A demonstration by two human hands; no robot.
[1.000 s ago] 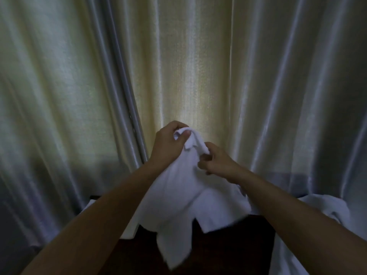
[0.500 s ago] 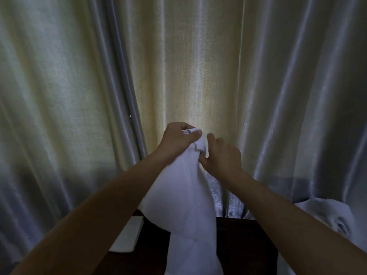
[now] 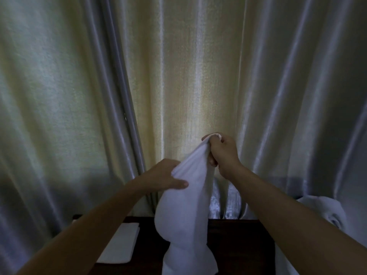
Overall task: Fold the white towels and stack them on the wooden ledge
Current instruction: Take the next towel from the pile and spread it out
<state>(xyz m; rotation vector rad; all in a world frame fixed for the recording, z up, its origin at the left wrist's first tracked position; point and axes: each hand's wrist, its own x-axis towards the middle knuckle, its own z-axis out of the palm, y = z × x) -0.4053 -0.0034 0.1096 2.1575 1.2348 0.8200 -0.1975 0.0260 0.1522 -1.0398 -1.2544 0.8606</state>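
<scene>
Before curtain (image 3: 178, 76), higher right hand (image 3: 222, 153), lower left hand (image 3: 164, 175).

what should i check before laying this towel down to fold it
1. Right hand grips the hanging towel's top corner: ok.
2. Left hand holds its edge lower down: ok.
3. Towel spread flat: not ok, it hangs bunched.
4. Bare wooden ledge below: ok.
5. Folded towel lies at left, ready to stack on: ok.
6. Unfolded towels at right wait: ok.

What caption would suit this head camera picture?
Right hand grips the hanging white towel by its top; left hand holds its edge lower.
</scene>
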